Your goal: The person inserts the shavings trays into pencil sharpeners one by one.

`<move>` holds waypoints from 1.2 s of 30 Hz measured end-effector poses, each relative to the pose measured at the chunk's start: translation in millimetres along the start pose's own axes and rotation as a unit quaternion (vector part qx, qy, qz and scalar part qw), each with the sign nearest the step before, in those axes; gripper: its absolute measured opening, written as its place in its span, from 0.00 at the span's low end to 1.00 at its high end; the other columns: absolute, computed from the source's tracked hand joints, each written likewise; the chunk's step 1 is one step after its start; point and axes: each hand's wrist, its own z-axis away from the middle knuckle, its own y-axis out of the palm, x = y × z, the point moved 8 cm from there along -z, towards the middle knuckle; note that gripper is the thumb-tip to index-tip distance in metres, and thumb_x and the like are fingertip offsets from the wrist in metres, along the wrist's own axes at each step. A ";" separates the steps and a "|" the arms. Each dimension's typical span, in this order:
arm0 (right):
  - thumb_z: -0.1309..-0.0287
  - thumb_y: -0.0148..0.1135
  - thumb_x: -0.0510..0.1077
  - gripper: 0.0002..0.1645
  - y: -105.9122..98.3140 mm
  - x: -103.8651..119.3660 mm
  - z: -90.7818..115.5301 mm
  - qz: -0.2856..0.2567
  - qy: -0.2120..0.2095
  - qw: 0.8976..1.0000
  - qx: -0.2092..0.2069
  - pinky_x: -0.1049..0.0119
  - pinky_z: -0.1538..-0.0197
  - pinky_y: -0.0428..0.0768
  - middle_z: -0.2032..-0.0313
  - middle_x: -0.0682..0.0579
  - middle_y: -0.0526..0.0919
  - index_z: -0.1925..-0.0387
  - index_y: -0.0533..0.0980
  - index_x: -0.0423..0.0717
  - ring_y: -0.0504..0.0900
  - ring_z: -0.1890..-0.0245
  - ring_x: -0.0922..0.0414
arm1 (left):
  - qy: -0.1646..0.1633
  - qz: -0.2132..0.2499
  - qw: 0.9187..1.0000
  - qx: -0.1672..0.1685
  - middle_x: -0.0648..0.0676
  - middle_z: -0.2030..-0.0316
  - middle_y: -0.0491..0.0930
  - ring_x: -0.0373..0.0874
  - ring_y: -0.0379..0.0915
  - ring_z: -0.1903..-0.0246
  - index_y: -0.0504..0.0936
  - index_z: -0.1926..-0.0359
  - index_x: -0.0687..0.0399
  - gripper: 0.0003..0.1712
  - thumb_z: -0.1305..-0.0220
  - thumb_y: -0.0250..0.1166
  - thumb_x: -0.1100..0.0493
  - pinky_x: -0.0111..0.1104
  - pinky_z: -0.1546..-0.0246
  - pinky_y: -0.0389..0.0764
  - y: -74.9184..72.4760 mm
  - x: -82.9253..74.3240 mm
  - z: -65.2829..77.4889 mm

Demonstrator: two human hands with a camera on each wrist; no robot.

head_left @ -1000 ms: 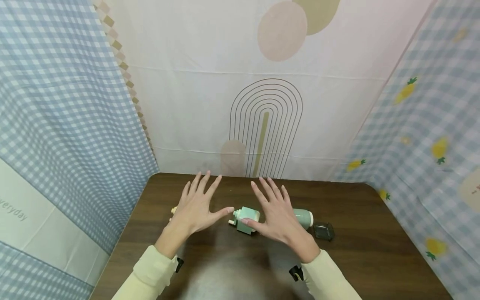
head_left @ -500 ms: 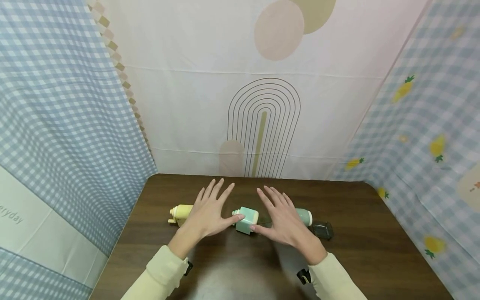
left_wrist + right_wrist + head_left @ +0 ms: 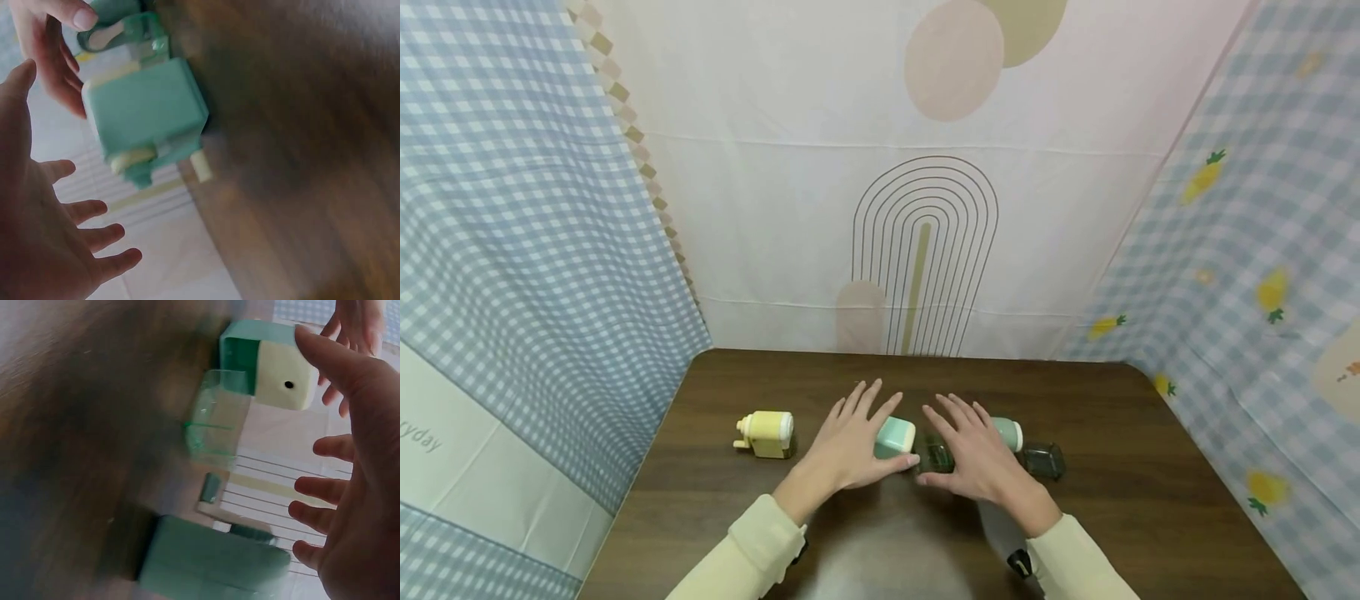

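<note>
Mint-green boxy plastic sharpener (image 3: 895,437), lower centre of frame, right between my left hand (image 3: 847,443) and right hand (image 3: 982,456): fingers spread, both empty!

The head view looks forward and down from well above the wooden table (image 3: 1150,517), with hanging cloth (image 3: 760,217) filling the upper frame. Both wrist views look from much nearer and are turned sideways: table at right in the left one, at left in the right one. They share the mint box (image 3: 893,437), upper left and upper right respectively.
</note>
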 end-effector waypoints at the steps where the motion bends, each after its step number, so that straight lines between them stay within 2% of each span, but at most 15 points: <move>1: 0.54 0.70 0.77 0.63 2.5 -0.9 1.8 -0.002 -0.002 1.000 0.002 0.30 0.30 0.60 0.26 0.39 0.63 0.24 0.63 0.48 0.57 0.26 0.39 | 0.004 0.003 1.000 0.003 0.55 0.19 0.41 0.57 0.38 0.22 0.46 0.19 0.31 0.58 0.44 0.39 0.11 0.58 0.27 0.57 3.4 -2.7 -0.5; 5: 0.54 0.73 0.74 0.61 12.3 -3.0 7.9 0.005 -0.014 1.000 0.019 0.32 0.28 0.58 0.29 0.41 0.68 0.26 0.65 0.47 0.57 0.26 0.39 | 0.027 0.009 0.999 0.021 0.55 0.19 0.42 0.58 0.39 0.23 0.45 0.19 0.31 0.57 0.42 0.43 0.12 0.58 0.28 0.58 14.2 -13.1 -2.6; 11: 0.48 0.70 0.72 0.56 23.1 -2.8 12.7 0.057 -0.023 0.997 0.051 0.34 0.26 0.52 0.32 0.45 0.74 0.25 0.65 0.48 0.55 0.24 0.42 | 0.054 -0.001 0.997 0.047 0.54 0.20 0.49 0.57 0.42 0.23 0.47 0.19 0.32 0.57 0.41 0.51 0.16 0.58 0.28 0.60 24.4 -22.0 -6.2; 15: 0.48 0.73 0.67 0.52 23.9 -0.6 14.3 0.082 -0.035 0.995 0.043 0.32 0.27 0.53 0.37 0.45 0.79 0.28 0.69 0.47 0.58 0.26 0.42 | 0.065 -0.005 0.996 0.055 0.54 0.23 0.57 0.56 0.49 0.25 0.51 0.20 0.34 0.55 0.40 0.59 0.22 0.57 0.29 0.62 27.6 -25.6 -9.9; 21: 0.50 0.79 0.56 0.45 25.8 1.7 16.4 0.113 -0.051 0.992 0.030 0.32 0.27 0.55 0.42 0.45 0.82 0.33 0.74 0.45 0.62 0.27 0.41 | 0.069 -0.027 0.996 0.053 0.54 0.31 0.68 0.55 0.63 0.34 0.56 0.21 0.31 0.49 0.38 0.69 0.34 0.53 0.37 0.74 31.9 -25.8 -16.3; 25: 0.49 0.79 0.55 0.43 27.4 1.9 16.5 0.131 -0.051 0.990 0.031 0.32 0.27 0.55 0.44 0.46 0.83 0.34 0.75 0.46 0.63 0.28 0.42 | 0.065 -0.032 0.996 0.054 0.56 0.35 0.70 0.56 0.67 0.38 0.61 0.23 0.33 0.45 0.37 0.70 0.39 0.52 0.42 0.77 30.8 -25.5 -18.4; 36: 0.48 0.77 0.55 0.38 26.3 3.7 17.0 0.150 -0.059 0.987 0.018 0.33 0.28 0.57 0.47 0.46 0.84 0.38 0.78 0.44 0.67 0.30 0.42 | 0.058 -0.025 0.996 0.069 0.59 0.34 0.69 0.58 0.72 0.44 0.63 0.24 0.38 0.42 0.34 0.67 0.38 0.48 0.49 0.83 32.8 -26.9 -20.7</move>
